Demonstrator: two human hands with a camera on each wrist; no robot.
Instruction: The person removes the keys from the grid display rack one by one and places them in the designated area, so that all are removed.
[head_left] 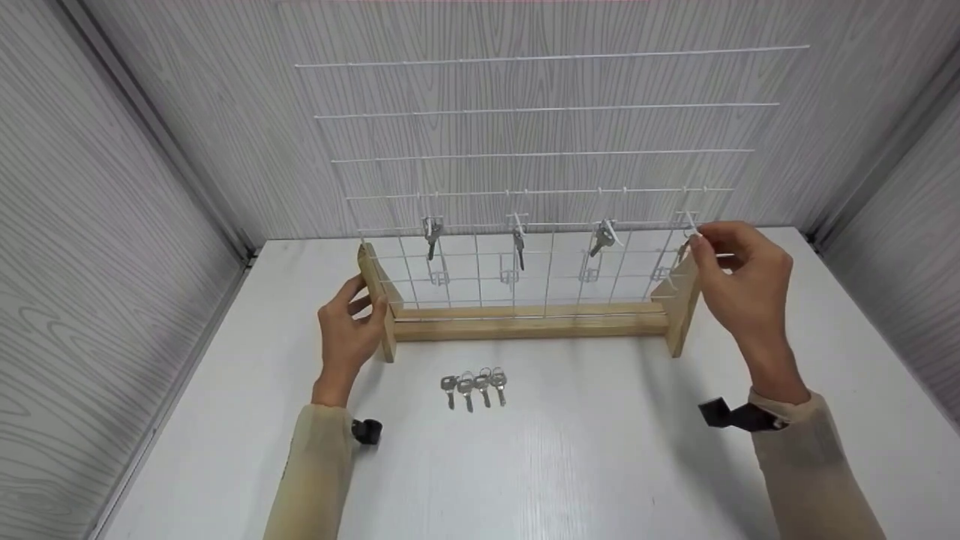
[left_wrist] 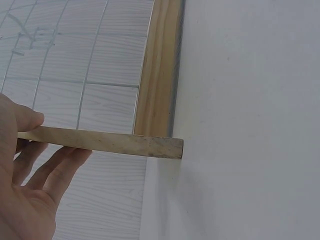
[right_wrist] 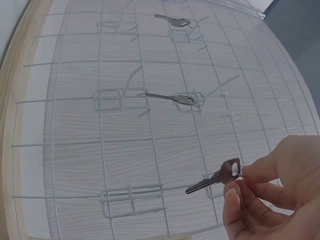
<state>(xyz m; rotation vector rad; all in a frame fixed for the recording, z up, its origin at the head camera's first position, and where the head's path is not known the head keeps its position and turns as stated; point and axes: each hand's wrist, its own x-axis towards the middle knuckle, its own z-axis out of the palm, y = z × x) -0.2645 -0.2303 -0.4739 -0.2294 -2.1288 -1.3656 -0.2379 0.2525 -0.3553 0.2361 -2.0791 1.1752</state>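
1. Several fingers of the right hand (head_left: 746, 281) work together: thumb and forefinger pinch the key (right_wrist: 216, 178) at its head, by what looks like its small ring, with the blade jutting free. Best to keep that pinch light and near the ring's edge, so the opening stays usable.

2. Just beside those fingertips is the end hook (head_left: 691, 223) of the upper row, on the person's right. Whether the ring is over its tip I cannot tell; the fingers hide it. The step looks like hanging the key: meet the tip squarely, slide the ring well along, and let go only once the hook bears the weight.

3. The left hand (head_left: 351, 330) grips the wooden end piece (left_wrist: 110, 142), thumb on 1 face and fingers on the other. Steady pressure there should stop the wire rack (head_left: 544, 110) rocking.

4. Along the same row hang 3 more keys (head_left: 520, 244); knuckles should stay clear of them.

5. Farther out, 4 loose keys (head_left: 482, 381) lie side by side on the table (head_left: 600, 435), blades toward the person.
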